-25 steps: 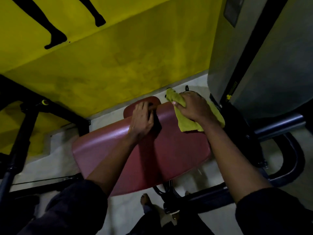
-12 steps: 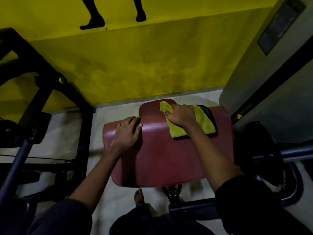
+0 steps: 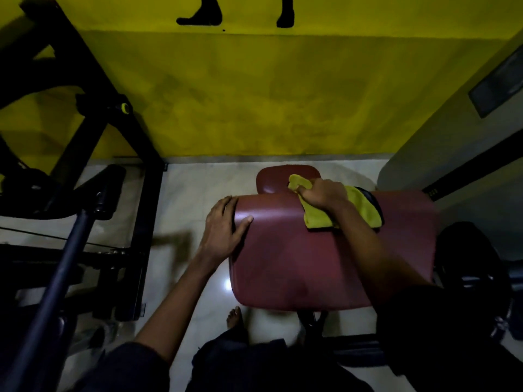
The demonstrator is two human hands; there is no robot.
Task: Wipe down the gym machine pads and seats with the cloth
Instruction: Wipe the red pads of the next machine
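Right hand [image 3: 321,193] grips yellow cloth [image 3: 359,212] at pad [image 3: 311,250] top edge, frame centre-right; left hand [image 3: 223,226] flat, bracing pad's left edge; risk: bunched cloth skips areas.

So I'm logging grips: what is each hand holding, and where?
The right hand grips the yellow cloth at its far end, on the red pad. The left hand only rests on the pad's left edge.

dark sleeves [image 3: 441,329], bare foot [image 3: 234,318]
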